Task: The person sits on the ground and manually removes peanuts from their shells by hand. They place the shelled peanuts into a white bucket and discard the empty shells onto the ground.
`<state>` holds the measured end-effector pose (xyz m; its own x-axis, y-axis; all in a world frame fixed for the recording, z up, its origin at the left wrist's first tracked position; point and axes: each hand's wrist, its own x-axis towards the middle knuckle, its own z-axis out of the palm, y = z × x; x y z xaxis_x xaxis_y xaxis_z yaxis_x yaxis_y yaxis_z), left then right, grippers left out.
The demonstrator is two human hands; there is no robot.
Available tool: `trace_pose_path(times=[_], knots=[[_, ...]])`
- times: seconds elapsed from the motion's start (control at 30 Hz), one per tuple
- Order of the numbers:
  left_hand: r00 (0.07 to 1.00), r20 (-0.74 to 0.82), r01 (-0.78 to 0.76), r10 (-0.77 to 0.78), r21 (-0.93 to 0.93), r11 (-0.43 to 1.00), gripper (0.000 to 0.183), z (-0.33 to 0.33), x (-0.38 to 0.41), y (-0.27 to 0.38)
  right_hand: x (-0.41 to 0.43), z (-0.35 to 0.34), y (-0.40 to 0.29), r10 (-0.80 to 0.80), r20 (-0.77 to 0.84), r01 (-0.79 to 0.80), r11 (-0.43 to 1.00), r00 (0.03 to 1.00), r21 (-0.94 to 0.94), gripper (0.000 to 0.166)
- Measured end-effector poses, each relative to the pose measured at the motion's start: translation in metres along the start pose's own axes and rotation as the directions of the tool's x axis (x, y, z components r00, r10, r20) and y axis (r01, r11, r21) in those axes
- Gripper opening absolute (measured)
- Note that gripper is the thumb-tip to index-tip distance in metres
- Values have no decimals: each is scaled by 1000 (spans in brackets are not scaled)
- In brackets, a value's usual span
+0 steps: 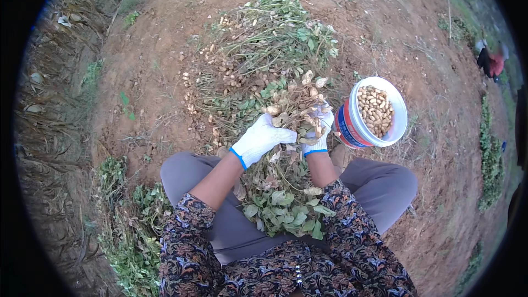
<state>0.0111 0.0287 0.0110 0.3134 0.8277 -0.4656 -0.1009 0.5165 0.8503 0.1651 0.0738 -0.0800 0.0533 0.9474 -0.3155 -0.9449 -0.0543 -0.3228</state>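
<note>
My left hand [266, 138], in a white knit glove with a blue cuff, grips a bunch of peanut plants [284, 192] at the stems, just below the roots. Leaves of this bunch hang down over my lap. My right hand [321, 126], gloved the same way, is at the right side of the root end among the peanut pods [308, 77]; its fingers are partly hidden by roots and pods. To the right stands a white plastic bucket [397, 103] with a red and blue label, tilted in view and partly filled with picked peanuts [374, 111].
Beyond my hands lies a heap of uprooted peanut plants [272, 37] with pods. More plants [132, 231] are piled at my left. Dry stalks [53, 103] line the far left. A person [493, 62] is bent over at the far right, near a row of green plants [490, 156].
</note>
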Motion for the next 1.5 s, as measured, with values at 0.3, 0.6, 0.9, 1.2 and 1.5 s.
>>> trace_pose_path(times=[0.3, 0.6, 0.9, 1.2, 1.5], knots=[[999, -31, -8, 9, 29, 1000, 72, 25, -17, 17, -3, 2, -37, -420, -60, 328, 782, 905, -529, 19], [949, -190, -116, 252, 534, 837, 71, -23, 11, -14, 19, -13, -233, -593, 298, -274, -685, 748, -675, 62], [932, -293, 154, 212, 852, 501, 90, 8, 1, 19, -58, 111, -113, -32, 592, 522, -433, 805, -735, 42], [967, -233, 201, 100, 945, 257, 62, 28, 7, 14, -22, 125, -90, 114, 291, 251, -832, 950, -494, 60], [960, -209, 185, 186, 973, 136, 59, 25, 11, 0, 3, 79, -73, 126, 485, 410, -734, 865, -542, 42]])
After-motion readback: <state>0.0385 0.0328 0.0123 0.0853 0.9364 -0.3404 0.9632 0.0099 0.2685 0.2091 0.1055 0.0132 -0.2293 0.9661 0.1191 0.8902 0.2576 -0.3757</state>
